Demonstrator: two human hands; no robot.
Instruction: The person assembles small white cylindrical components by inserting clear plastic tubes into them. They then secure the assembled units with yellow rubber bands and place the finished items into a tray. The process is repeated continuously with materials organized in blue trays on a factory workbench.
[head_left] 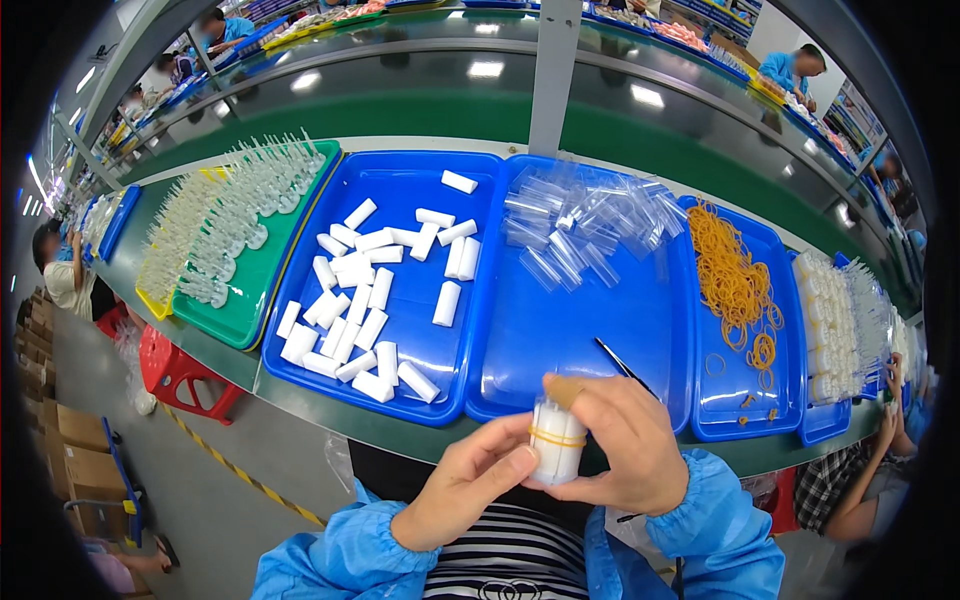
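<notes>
A white bundle of short cylinders (556, 462), with a clear upper rim, is upright between my hands in front of the trays. A yellow rubber band (560, 439) loops around its middle. My left hand (470, 480) grips its left side, thumb on the front. My right hand (625, 440) curls round the right side, with a tan covering on one finger near the top. Behind the right hand a thin black pointed tool (622, 366) sticks out over the blue tray; whether that hand touches it I cannot tell.
A blue tray (455, 368) of white cylinders stands left, another (575, 375) with clear plastic tubes in the middle. A smaller tray (712, 415) has rubber bands (725, 265). A green tray (250, 325) of translucent parts is far left; banded bundles (828, 320) stand right. Co-workers sit nearby.
</notes>
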